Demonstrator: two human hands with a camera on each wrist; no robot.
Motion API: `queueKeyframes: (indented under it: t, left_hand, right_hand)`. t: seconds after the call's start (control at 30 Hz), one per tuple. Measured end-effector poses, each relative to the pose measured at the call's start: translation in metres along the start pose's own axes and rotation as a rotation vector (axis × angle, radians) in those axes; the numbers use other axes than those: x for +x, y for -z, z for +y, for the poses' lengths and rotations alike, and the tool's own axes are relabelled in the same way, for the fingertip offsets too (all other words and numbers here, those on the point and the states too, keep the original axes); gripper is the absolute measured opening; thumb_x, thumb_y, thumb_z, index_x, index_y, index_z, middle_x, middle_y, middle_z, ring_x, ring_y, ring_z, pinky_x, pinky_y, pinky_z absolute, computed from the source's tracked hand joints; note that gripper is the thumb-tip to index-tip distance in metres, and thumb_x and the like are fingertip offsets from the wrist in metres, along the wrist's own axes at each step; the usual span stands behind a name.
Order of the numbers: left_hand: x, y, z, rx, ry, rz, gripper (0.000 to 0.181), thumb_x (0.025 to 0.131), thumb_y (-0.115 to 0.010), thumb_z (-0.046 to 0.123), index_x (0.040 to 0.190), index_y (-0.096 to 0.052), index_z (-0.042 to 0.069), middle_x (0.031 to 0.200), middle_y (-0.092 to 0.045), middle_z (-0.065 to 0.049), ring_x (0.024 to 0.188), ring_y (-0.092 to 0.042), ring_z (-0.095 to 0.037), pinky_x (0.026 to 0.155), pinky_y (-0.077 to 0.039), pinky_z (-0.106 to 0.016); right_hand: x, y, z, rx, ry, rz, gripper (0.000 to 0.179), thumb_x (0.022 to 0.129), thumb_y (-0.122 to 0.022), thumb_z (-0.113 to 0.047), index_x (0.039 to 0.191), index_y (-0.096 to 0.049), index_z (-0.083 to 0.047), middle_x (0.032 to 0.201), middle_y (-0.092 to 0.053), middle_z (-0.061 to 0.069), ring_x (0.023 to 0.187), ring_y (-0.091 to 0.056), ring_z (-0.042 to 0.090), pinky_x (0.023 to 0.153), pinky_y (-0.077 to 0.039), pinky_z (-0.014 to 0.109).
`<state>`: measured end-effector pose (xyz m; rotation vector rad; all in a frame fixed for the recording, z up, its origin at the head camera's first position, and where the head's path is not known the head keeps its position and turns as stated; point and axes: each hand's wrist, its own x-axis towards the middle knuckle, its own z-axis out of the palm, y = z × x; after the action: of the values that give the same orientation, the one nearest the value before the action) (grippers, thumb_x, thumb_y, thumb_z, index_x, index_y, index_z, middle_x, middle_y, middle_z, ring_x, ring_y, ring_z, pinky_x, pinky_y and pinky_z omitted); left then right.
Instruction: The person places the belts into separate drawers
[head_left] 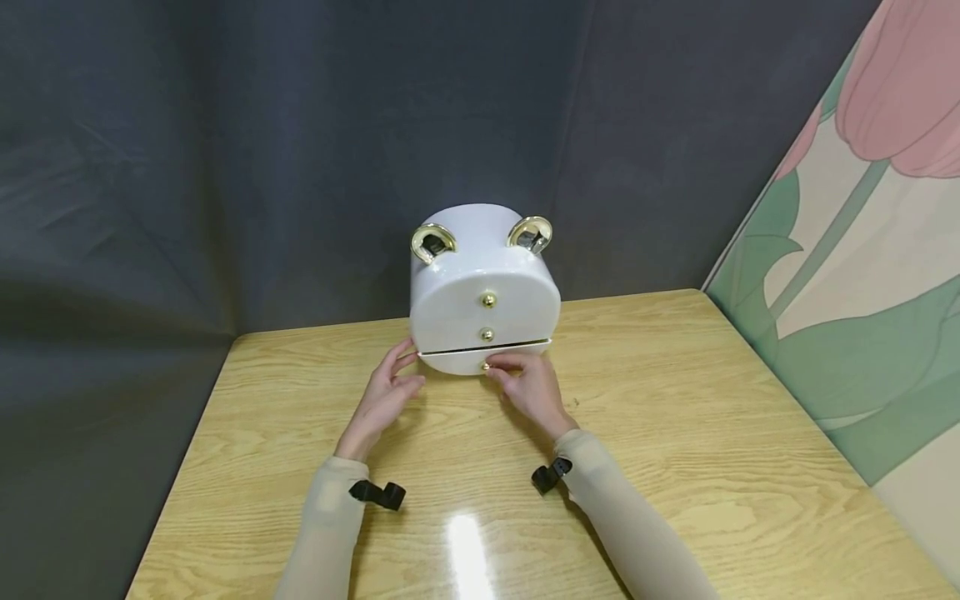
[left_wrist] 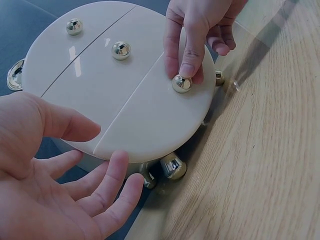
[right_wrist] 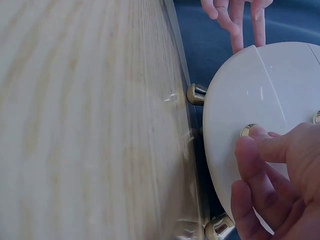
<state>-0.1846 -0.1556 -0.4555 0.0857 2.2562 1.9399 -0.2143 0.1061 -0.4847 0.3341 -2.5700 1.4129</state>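
A white round-fronted drawer box point(head_left: 487, 250) with gold ear-shaped rings stands at the back of the table. Its bottom drawer point(head_left: 453, 362) sits slightly out, a dark gap showing above it in the head view. Thumb and fingers of my right hand point(head_left: 534, 390) pinch the gold bottom knob point(left_wrist: 182, 83). The middle knob point(left_wrist: 121, 50) and top knob point(left_wrist: 74, 26) are untouched. At the box's lower left side is my left hand point(head_left: 384, 402), fingers spread and loosely extended. Its fingertips point(left_wrist: 119, 159) are at the rim by the bottom drawer; firm contact cannot be told.
The box stands on short gold feet point(left_wrist: 174, 166) upon a wood-grain table point(head_left: 675, 433). A dark curtain point(head_left: 390, 150) hangs right behind it. On the right is a wall panel point(head_left: 847, 275) with a tulip pattern. Each wrist wears a black strap-on camera point(head_left: 551, 475).
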Motion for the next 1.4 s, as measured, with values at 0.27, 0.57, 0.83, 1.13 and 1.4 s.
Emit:
queueKeyframes:
  t: [0.27, 0.57, 0.83, 1.13, 1.4]
  left_hand:
    - [0.000, -0.002, 0.000, -0.003, -0.007, -0.005, 0.073, 0.106, -0.057, 0.006, 0.170, -0.025, 0.018, 0.169, -0.038, -0.019, 0.144, -0.052, -0.045, 0.113, -0.048, -0.061]
    - [0.001, -0.002, 0.000, 0.007, -0.012, -0.018, 0.073, 0.107, -0.057, 0.010, 0.171, -0.024, 0.021, 0.169, -0.037, -0.018, 0.145, -0.051, -0.044, 0.114, -0.047, -0.061]
    - [0.001, -0.002, -0.002, 0.009, -0.010, -0.018, 0.073, 0.106, -0.058, 0.011, 0.170, -0.025, 0.021, 0.169, -0.037, -0.018, 0.144, -0.053, -0.043, 0.114, -0.048, -0.060]
    - [0.002, -0.002, 0.000, 0.009, 0.000, -0.015, 0.074, 0.106, -0.058, 0.010, 0.171, -0.024, 0.021, 0.170, -0.037, -0.018, 0.144, -0.052, -0.043, 0.114, -0.048, -0.059]
    - [-0.011, 0.004, 0.009, 0.028, 0.038, -0.023, 0.071, 0.107, -0.060, 0.018, 0.170, -0.026, 0.018, 0.172, -0.034, -0.016, 0.148, -0.049, -0.041, 0.116, -0.048, -0.059]
  right_hand:
    - [0.001, 0.000, -0.001, 0.011, -0.004, 0.008, 0.019, 0.094, -0.082, -0.010, 0.113, -0.084, -0.011, 0.098, -0.084, 0.009, 0.046, -0.067, 0.019, 0.049, -0.049, 0.023]
    - [0.003, 0.000, -0.002, -0.004, -0.047, 0.022, 0.019, 0.094, -0.081, -0.013, 0.114, -0.084, -0.012, 0.109, -0.082, 0.008, 0.050, -0.070, 0.021, 0.050, -0.049, 0.023]
    - [0.002, -0.001, 0.000, 0.008, -0.046, 0.020, 0.017, 0.096, -0.081, -0.012, 0.112, -0.084, -0.011, 0.117, -0.077, 0.011, 0.054, -0.071, 0.023, 0.052, -0.052, 0.022]
    - [0.002, 0.005, 0.004, 0.033, -0.004, -0.028, 0.019, 0.100, -0.076, -0.016, 0.117, -0.082, -0.010, 0.119, -0.079, 0.012, 0.058, -0.073, 0.026, 0.053, -0.057, 0.025]
    - [-0.017, 0.031, 0.005, -0.033, -0.025, -0.026, 0.019, 0.100, -0.076, -0.017, 0.114, -0.082, -0.006, 0.109, -0.082, 0.014, 0.056, -0.073, 0.027, 0.043, -0.047, 0.023]
